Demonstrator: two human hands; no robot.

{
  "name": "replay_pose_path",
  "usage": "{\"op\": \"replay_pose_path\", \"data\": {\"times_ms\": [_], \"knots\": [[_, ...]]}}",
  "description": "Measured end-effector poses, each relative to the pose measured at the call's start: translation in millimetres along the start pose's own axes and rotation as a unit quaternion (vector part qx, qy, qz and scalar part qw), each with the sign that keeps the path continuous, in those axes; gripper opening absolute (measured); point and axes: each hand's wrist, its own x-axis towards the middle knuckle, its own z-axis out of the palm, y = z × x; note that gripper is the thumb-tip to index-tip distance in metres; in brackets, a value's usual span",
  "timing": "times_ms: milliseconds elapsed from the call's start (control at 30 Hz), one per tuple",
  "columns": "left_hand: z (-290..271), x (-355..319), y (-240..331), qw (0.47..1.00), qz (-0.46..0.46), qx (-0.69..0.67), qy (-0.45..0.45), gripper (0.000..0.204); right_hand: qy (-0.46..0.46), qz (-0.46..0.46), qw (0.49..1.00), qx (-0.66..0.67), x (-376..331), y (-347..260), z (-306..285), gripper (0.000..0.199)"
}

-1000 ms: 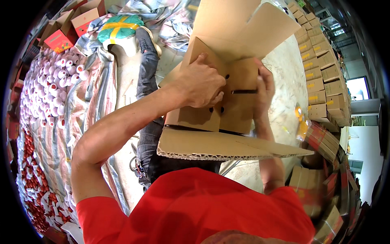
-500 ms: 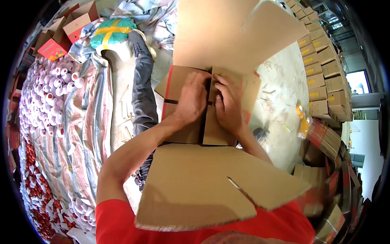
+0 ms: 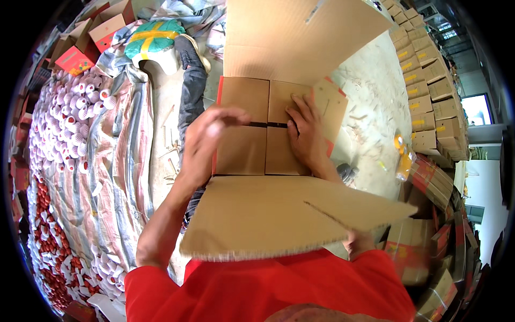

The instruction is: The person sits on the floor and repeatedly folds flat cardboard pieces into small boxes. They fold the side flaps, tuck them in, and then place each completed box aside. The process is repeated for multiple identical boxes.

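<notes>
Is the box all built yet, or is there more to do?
Partly. The cardboard box has its inner flaps folded flat. The right hand presses on them; the left hand hovers just above. The big outer flaps stand open, and no tape shows on the seam.

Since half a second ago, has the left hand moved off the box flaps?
Yes. The left hand has come off the inner flaps and drawn toward the box's left edge, while the right hand presses them flat.
</notes>
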Motion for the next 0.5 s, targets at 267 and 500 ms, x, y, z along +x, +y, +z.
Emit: {"op": "replay_pose_path", "data": {"times_ms": [267, 500], "knots": [[13, -38, 79, 0.97, 0.147, 0.169, -0.097, 0.028, 0.028, -0.017, 0.998, 0.05, -2, 8, 8, 0.027], [27, -21, 87, 0.992, -0.12, 0.007, 0.039, 0.034, 0.209, 0.013, 0.973, 0.097, -26, 39, -15, 0.07]]}}
